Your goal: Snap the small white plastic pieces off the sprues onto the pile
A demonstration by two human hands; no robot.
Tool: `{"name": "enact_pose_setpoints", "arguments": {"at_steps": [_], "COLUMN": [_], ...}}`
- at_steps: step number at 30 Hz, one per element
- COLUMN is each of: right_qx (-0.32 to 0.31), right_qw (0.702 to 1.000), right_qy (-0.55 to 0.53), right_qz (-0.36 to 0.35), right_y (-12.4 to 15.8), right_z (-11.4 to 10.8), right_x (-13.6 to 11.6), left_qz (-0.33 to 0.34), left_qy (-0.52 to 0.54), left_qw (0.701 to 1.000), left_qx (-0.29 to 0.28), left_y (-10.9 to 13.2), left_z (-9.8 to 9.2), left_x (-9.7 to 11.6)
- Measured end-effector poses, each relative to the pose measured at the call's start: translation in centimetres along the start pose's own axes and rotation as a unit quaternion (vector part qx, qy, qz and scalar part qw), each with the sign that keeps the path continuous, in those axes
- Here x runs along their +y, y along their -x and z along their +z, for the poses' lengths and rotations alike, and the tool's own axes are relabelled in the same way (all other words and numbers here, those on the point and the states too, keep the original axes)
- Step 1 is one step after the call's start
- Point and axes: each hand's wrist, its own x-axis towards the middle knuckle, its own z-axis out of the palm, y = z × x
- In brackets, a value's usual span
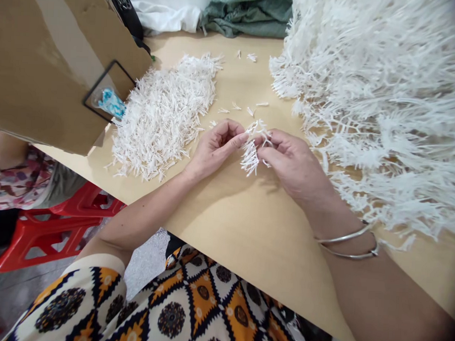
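Between my two hands hangs a small white branching sprig with many thin tips, its material not clear. My left hand pinches its left side between thumb and fingertips. From the other side my right hand, with silver bangles on the wrist, grips it with closed fingers. A low heap of short white pieces lies to the left of my left hand. To the right rises a much bigger pile of longer white branching strands. Several loose bits lie just beyond my hands.
A large cardboard box stands at the left of the tan table. Beside it, a black frame surrounds a blue-and-white item. Dark green cloth lies at the back. Red stools and a seated person are at left.
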Motion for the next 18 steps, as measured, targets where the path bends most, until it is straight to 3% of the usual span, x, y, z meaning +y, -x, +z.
{"name": "enact_pose_setpoints", "arguments": {"at_steps": [7, 11, 18], "right_qx": [-0.069, -0.043, 0.005], "right_qw": [0.996, 0.998, 1.000], "right_qy": [0.057, 0.049, -0.019], "right_qz": [-0.009, -0.005, -0.017], "right_y": [-0.3, -0.3, -0.4], "right_z": [-1.8, -1.6, -0.8], "right_x": [-0.3, -0.3, 0.5], "left_qz": [-0.030, -0.043, -0.026], "left_qy": [-0.001, -0.001, -0.037], "left_qw": [0.999, 0.999, 0.995], "left_qx": [-0.022, -0.028, -0.086], "left_y": [-0.1, -0.1, 0.3], "left_z": [-0.4, -0.4, -0.2], "left_x": [0.1, -0.2, -0.3]}}
